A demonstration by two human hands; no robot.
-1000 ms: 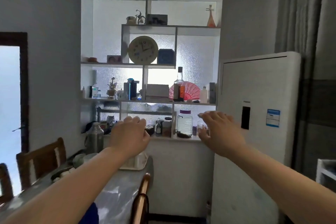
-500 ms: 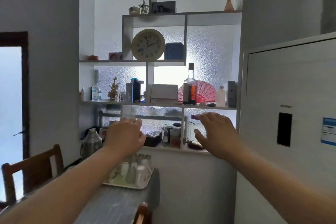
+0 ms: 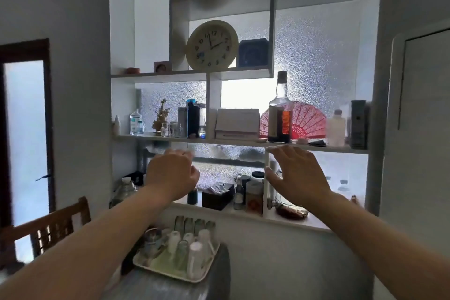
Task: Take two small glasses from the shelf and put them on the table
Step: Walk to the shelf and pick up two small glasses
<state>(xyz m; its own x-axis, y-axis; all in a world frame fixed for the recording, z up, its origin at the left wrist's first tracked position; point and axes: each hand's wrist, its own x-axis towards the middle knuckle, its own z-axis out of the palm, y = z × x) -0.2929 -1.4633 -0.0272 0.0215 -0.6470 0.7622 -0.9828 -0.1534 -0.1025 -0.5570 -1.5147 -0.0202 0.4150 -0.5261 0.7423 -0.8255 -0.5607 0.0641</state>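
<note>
Both hands raised toward the shelf (image 3: 239,142), neither holding anything. Left hand (image 3: 171,173): grip loosely curled, narrow, empty. Right hand (image 3: 295,173): grip spread wide, fingers (image 3: 280,151) extended, empty.

Small glasses (image 3: 170,128): a cluster of small clear pieces stands on the middle shelf board, above the left grip and slightly beyond it, well left of the right grip. Too small and backlit to count or to tell glasses from small jars for certain. A liquor bottle (image 3: 280,114) stands just above the right grip. Upturned cups sit in a tray (image 3: 170,271) on the desk (image 3: 155,287), below both grips.

Handling judgement: glass this size should be light, rigid, smooth and breakable. Best taken around the side wall, thumb opposite fingers, lifted straight up to clear the crowded neighbours; one per hand. Knocking adjacent items is the main risk.
</note>
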